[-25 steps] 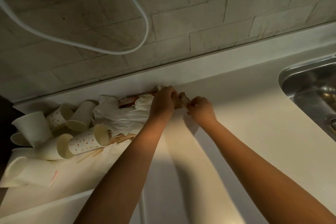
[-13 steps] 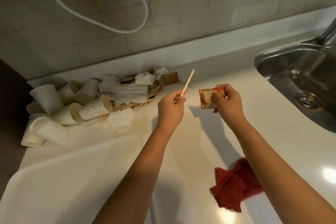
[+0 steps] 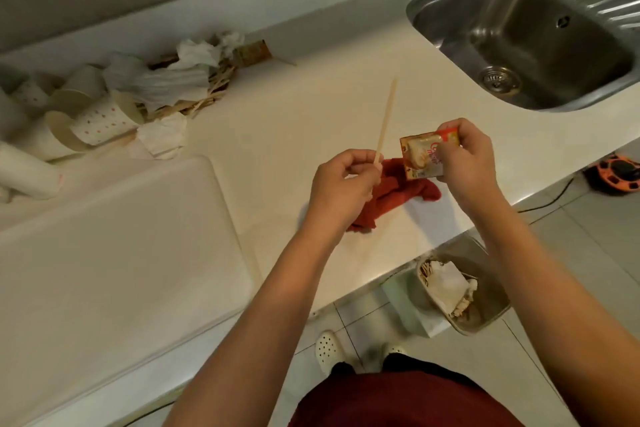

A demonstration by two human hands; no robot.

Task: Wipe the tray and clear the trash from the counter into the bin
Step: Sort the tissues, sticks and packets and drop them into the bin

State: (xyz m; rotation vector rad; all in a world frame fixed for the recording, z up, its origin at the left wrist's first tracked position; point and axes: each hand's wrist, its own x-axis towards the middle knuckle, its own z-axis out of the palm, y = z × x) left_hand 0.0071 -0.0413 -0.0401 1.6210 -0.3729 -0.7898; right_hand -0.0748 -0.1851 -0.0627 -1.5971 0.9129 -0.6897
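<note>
On the pale counter [image 3: 277,121], beside the steel sink [image 3: 526,42], your left hand [image 3: 341,184] pinches a wooden stirrer [image 3: 384,121] and your right hand [image 3: 465,163] grips a sachet [image 3: 424,158], both above the red cloth [image 3: 398,194]; white tray [image 3: 114,253] at left, cups and tissue trash [image 3: 114,97] behind it; below on the tiled floor, the bin [image 3: 485,308] holds crumpled paper
</note>
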